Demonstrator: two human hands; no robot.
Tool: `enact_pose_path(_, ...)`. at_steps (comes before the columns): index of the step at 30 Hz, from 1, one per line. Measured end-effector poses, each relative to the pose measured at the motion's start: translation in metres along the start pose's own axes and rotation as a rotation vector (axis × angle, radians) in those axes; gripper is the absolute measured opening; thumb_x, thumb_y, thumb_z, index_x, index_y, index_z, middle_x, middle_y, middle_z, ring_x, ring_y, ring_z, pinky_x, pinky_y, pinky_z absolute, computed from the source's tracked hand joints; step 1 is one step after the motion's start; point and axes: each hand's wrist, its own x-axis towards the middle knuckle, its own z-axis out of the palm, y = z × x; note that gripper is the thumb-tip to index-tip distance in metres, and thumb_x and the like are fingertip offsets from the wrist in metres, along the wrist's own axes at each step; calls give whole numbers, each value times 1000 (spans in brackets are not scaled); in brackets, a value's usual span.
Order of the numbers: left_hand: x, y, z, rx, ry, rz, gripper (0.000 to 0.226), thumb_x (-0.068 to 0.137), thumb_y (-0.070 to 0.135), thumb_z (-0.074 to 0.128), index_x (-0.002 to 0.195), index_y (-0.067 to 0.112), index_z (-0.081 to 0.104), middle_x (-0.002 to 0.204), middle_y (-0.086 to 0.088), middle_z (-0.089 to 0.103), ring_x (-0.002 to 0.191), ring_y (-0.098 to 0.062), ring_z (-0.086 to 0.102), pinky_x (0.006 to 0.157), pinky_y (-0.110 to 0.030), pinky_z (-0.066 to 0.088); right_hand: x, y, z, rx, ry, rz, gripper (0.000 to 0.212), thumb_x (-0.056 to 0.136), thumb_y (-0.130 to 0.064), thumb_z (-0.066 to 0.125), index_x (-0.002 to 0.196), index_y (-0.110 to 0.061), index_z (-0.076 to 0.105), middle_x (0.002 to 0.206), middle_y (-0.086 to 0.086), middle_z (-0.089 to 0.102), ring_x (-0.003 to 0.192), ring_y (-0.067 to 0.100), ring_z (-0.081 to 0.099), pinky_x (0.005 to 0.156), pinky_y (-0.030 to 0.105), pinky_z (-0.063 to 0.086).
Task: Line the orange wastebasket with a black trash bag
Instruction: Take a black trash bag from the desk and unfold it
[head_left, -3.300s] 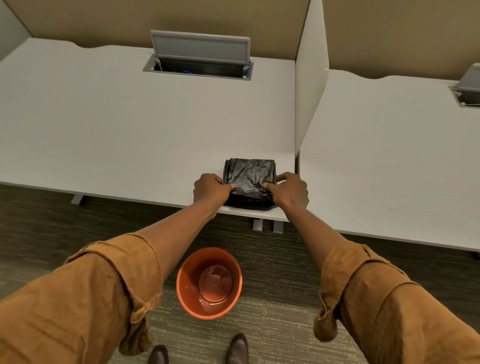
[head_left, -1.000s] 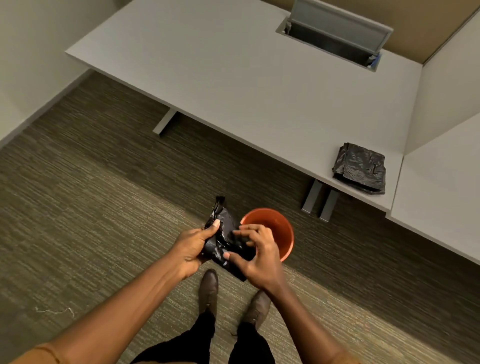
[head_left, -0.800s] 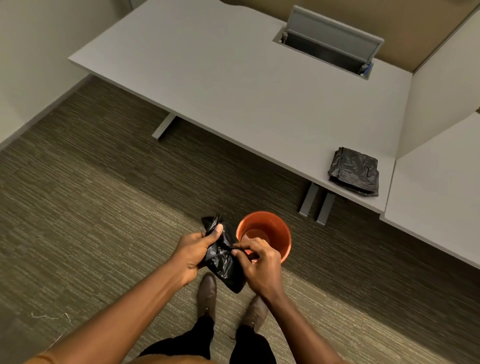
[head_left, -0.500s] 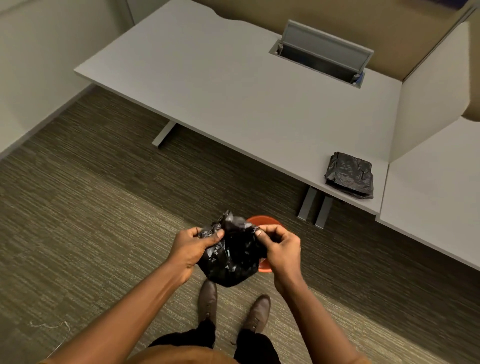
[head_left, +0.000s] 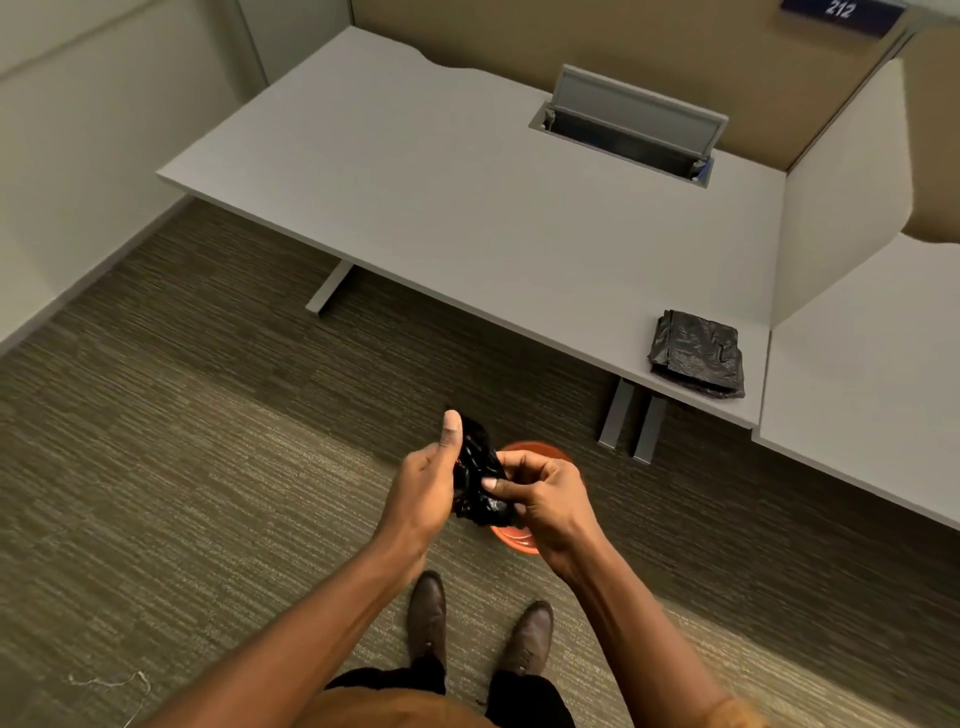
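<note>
We see both hands meeting low in the middle of the frame, over the carpet. Our left hand (head_left: 423, 486) is clenched on a crumpled black trash bag (head_left: 478, 480), thumb pointing up along its upper corner. Our right hand (head_left: 545, 493) pinches the same bag from the other side, fingertips (head_left: 491, 484) pressed into the plastic. The bag is bunched into a small wad between the two hands.

Directly behind and below the hands, the orange wastebasket (head_left: 519, 538) stands on the carpet (head_left: 182, 467), mostly hidden; only a strip of its far rim and a crescent of its near edge show. We cannot tell whether anything lies inside it. Two brown shoes (head_left: 428, 616) point toward it at the bottom centre.

Across the upper half of the frame runs a grey worktop (head_left: 441, 208) with an open cable hatch (head_left: 631, 124) toward the upper right. Near the worktop's right front corner lies a folded stack of black bags (head_left: 696, 353), flat on the surface, just beside a pale divider panel (head_left: 841, 208). A second worktop (head_left: 872, 374) begins at the right edge
</note>
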Motion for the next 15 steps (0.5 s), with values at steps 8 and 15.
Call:
enact_pose_path(8, -1, -22, -14, 39, 184, 50, 9, 100, 9, 76, 104, 16, 80, 94, 0, 87, 90, -14, 84, 75, -26, 66, -3, 0, 0, -62, 195, -80, 16, 79, -6, 92, 84, -5, 77, 83, 19, 82, 67, 18, 77, 59, 24, 60)
enact_pose_path(15, 11, -33, -36, -389, 485, -68, 25, 102, -11, 50, 110, -3, 72, 106, -20, 80, 86, -30, 81, 58, -28, 65, 4, 5, -10, 176, 408, -31, 36, 87, -26, 89, 100, 2, 70, 76, 18, 72, 52, 17, 60, 58, 37, 59)
